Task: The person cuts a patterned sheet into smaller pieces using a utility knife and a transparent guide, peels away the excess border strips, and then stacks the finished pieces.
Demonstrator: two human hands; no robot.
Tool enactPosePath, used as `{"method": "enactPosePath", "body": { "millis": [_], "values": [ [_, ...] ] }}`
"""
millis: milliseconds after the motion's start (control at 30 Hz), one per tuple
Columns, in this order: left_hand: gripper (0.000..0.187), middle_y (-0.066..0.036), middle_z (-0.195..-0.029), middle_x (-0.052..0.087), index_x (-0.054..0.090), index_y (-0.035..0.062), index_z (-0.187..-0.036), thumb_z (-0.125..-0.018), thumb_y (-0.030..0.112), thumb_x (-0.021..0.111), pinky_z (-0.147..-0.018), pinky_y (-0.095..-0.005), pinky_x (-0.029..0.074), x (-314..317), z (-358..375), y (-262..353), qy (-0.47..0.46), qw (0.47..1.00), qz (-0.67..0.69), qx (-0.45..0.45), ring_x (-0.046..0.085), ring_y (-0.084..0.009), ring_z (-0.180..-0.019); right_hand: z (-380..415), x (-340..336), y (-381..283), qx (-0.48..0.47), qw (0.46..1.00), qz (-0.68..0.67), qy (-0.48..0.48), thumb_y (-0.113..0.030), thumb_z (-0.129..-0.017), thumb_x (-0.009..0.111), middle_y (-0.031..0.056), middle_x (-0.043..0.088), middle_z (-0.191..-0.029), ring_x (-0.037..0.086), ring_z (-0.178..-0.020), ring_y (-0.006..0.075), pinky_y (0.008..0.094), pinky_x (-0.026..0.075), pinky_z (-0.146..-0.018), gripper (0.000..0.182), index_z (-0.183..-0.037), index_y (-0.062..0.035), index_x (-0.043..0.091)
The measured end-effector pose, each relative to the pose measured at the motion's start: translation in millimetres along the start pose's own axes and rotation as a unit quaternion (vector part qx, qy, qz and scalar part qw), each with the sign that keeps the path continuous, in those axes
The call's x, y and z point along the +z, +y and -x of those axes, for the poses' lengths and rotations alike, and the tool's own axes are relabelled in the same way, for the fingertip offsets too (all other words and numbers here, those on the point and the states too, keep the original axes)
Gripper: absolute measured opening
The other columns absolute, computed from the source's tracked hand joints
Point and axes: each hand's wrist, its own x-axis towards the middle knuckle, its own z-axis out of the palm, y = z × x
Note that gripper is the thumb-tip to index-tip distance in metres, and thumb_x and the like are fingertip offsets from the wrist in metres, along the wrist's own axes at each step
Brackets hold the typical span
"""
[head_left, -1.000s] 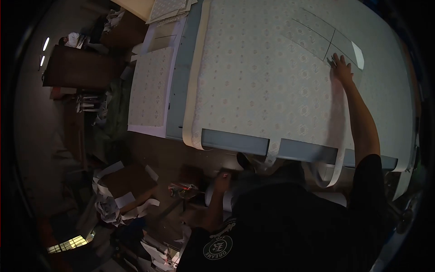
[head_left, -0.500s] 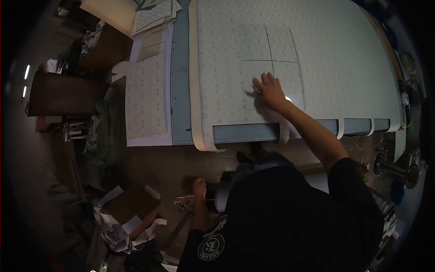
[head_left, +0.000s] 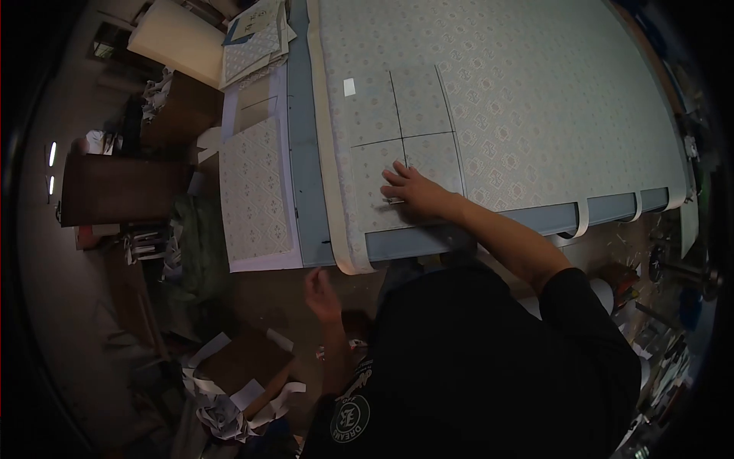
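My right hand lies with spread fingers on a clear square sheet marked with crossing black lines. A small pale sliver shows beside the thumb; I cannot make out what it is. Beneath the clear sheet, pale patterned wallpaper-like material covers the table, its near edge cut into strips. My left hand hovers just off the table's near edge, fingers loosely extended and somewhat blurred, with nothing visible in them.
A separate patterned sheet lies on the table's left part, with stacked sample sheets behind it. A brown box with paper scraps stands on the floor at lower left. Brown boards are farther left.
My right hand and the clear sheet have moved left across the patterned material, toward its left border. My left hand has risen from low beside my body to the table's edge. The view has shifted slightly.
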Motion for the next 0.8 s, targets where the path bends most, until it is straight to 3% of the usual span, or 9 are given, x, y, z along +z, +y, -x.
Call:
{"method": "enactPosePath", "body": {
  "millis": [67,100,167,267,433,500,567,667,800],
  "values": [
    [0.024,-0.014,-0.104,0.068,0.066,0.0002,-0.113,-0.093,0.013,0.07,-0.085,-0.0356,0.053,22.1,-35.5,13.7,-0.074,0.992,-0.063,0.08,0.066,-0.0251,-0.094,5.3,-11.0,12.0,0.001,0.987,-0.158,0.01,-0.014,-0.091,0.066,0.0211,0.052,-0.148,0.043,-0.144,0.0343,0.0461,0.04,-0.114,0.047,-0.137,-0.0089,0.058],
    [0.029,-0.015,-0.108,0.068,0.065,0.0003,-0.115,-0.09,0.012,0.074,-0.088,-0.0377,0.052,35.4,-50.7,24.9,-0.142,0.969,-0.128,0.154,0.066,-0.0281,-0.097,12.8,-13.8,15.3,0.005,0.988,-0.152,0.011,-0.014,-0.091,0.066,0.0211,0.052,-0.148,0.043,-0.144,0.0343,0.0461,0.04,-0.114,0.047,-0.137,-0.0089,0.058],
    [0.046,-0.017,-0.122,0.064,0.063,0.0035,-0.126,-0.085,0.015,0.079,-0.098,-0.0423,0.049,64.6,-75.1,53.6,-0.24,0.925,-0.201,0.213,0.061,-0.035,-0.112,27.6,-15.9,18.1,0.188,0.849,-0.484,0.096,-0.014,-0.094,0.065,0.0149,0.067,-0.121,0.063,-0.113,0.0215,0.0343,0.05,-0.097,0.033,-0.126,-0.0039,0.061],
    [0.065,-0.018,-0.145,0.052,0.059,0.0093,-0.139,-0.082,0.027,0.083,-0.113,-0.0483,0.039,101.4,-94.4,72.1,-0.338,0.892,-0.207,0.217,0.047,-0.038,-0.135,59.9,-38.2,2.2,0.341,0.847,-0.361,0.189,-0.012,-0.095,0.064,0.0076,0.066,-0.098,0.062,-0.088,0.0134,0.0297,0.051,-0.082,0.023,-0.114,-0.0001,0.061],
    [0.086,-0.015,-0.163,0.033,0.05,0.0162,-0.151,-0.08,0.056,0.077,-0.123,-0.0594,0.018,126.7,-99.0,71.2,-0.38,0.809,-0.353,0.277,0.024,-0.0371,-0.153,118.7,-29.2,22.7,0.361,0.844,-0.319,0.235,-0.011,-0.095,0.059,0.0045,0.063,-0.087,0.058,-0.08,0.0112,0.0281,0.049,-0.073,0.022,-0.115,-0.0004,0.059],
    [0.086,-0.015,-0.163,0.033,0.049,0.0167,-0.151,-0.081,0.058,0.076,-0.122,-0.0604,0.018,128.7,-93.6,69.2,-0.373,0.805,-0.367,0.279,0.025,-0.0377,-0.152,131.1,-32.1,22.2,0.342,0.843,-0.328,0.255,-0.011,-0.095,0.058,0.0041,0.063,-0.086,0.057,-0.077,0.0102,0.0283,0.049,-0.071,0.027,-0.12,-0.001,0.058],
    [0.087,-0.015,-0.163,0.033,0.048,0.0172,-0.152,-0.081,0.06,0.074,-0.122,-0.0613,0.019,130.0,-89.8,68.8,-0.367,0.8,-0.382,0.281,0.025,-0.0383,-0.152,144.0,-41.8,15.3,0.354,0.727,-0.477,0.343,-0.007,-0.096,0.056,0.0054,0.063,-0.083,0.06,-0.071,0.0109,0.0267,0.049,-0.064,0.035,-0.131,-0.0032,0.057],
    [0.088,-0.015,-0.165,0.03,0.047,0.017,-0.152,-0.082,0.062,0.073,-0.121,-0.0629,0.018,135.9,-87.7,69.4,-0.363,0.797,-0.396,0.277,0.024,-0.0407,-0.152,140.9,-52.2,-15.1,0.355,0.642,-0.509,0.45,-0.006,-0.097,0.057,0.0014,0.058,-0.078,0.055,-0.064,0.0067,0.0221,0.044,-0.056,0.04,-0.137,-0.0058,0.055],
    [0.088,-0.016,-0.165,0.029,0.047,0.0154,-0.152,-0.082,0.062,0.073,-0.12,-0.0649,0.017,139.7,-84.1,67.7,-0.356,0.812,-0.381,0.264,0.023,-0.0439,-0.152,140.2,-27.9,-20.4,0.35,0.683,-0.446,0.46,-0.005,-0.098,0.06,0.0005,0.057,-0.08,0.055,-0.063,0.0065,0.0215,0.044,-0.055,0.038,-0.135,-0.0068,0.057]
  ]
}}
